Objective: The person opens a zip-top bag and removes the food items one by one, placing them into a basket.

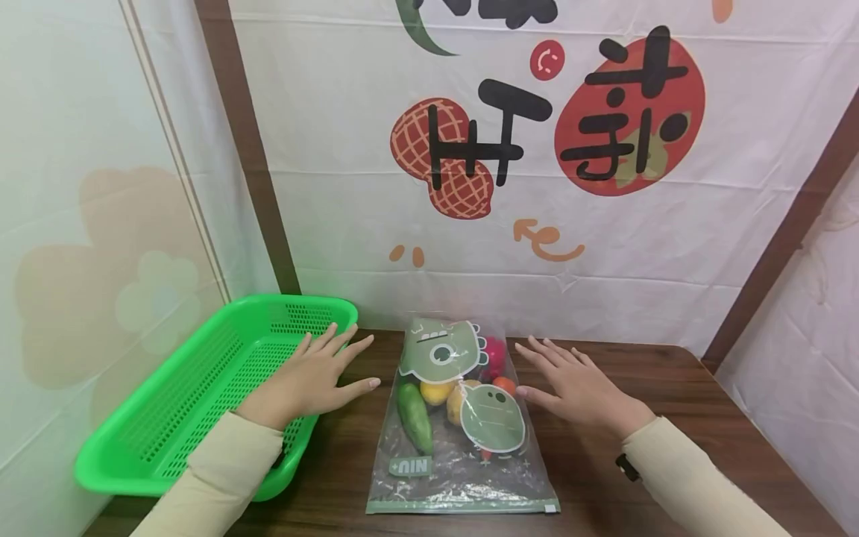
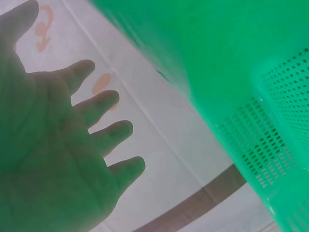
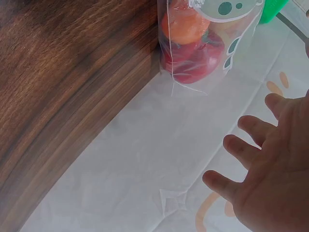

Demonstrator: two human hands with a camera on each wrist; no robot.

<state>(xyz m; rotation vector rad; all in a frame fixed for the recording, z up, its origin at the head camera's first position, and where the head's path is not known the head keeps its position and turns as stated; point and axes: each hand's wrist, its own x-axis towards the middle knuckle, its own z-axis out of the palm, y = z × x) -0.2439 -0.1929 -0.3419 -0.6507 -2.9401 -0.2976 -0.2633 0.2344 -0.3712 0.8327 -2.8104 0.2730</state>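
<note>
Between my two hands a clear zip bag [image 1: 463, 477] printed with green cartoon figures lies on the table. Inside show a green elongated vegetable [image 1: 415, 418], a yellow fruit [image 1: 436, 392], a small orange-red one [image 1: 504, 385] and a dark pink-red one [image 1: 495, 356]; the printed figures hide part of the contents. My left hand [image 1: 305, 380], fingers spread, hovers over the right edge of a green basket [image 1: 221, 395] and holds nothing. To the right of the bag, my right hand [image 1: 577, 388] also has its fingers straight and apart, its thumb close by the bag's edge.
The basket, with perforated walls, stands at the table's left. A dark wooden table [image 1: 604, 485] meets a white printed cloth [image 1: 335, 186] at the back, and similar cloth hangs on both sides. A dark wristband [image 1: 627, 468] sits at my right sleeve.
</note>
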